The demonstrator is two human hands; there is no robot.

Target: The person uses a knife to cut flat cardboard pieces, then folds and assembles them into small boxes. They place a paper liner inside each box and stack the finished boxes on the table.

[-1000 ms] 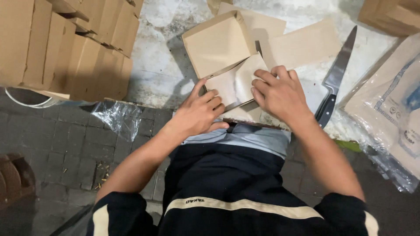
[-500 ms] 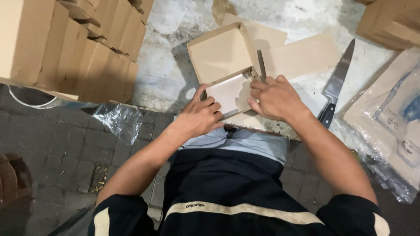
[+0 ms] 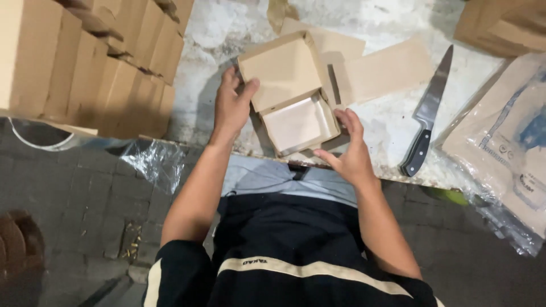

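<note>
A small brown cardboard box (image 3: pixel 296 122) with its lid raised lies on the worn white table (image 3: pixel 375 122) in front of me; a white liner shows inside its tray. My left hand (image 3: pixel 232 105) rests against the box's left side, thumb on the lid's edge. My right hand (image 3: pixel 347 150) is at the tray's right front corner, fingers spread and touching the box wall. Neither hand grips anything else.
A black-handled kitchen knife (image 3: pixel 426 113) lies to the right of the box. Flat cardboard sheets (image 3: pixel 387 71) sit behind it. A row of folded boxes (image 3: pixel 85 62) is stacked at the left, more cardboard (image 3: pixel 500 23) at the top right, plastic-wrapped packs (image 3: pixel 506 136) at the right.
Both hands have come off the white liner, which now lies flat inside the tray. My left hand moved to the lid's left edge, my right hand to the tray's right corner.
</note>
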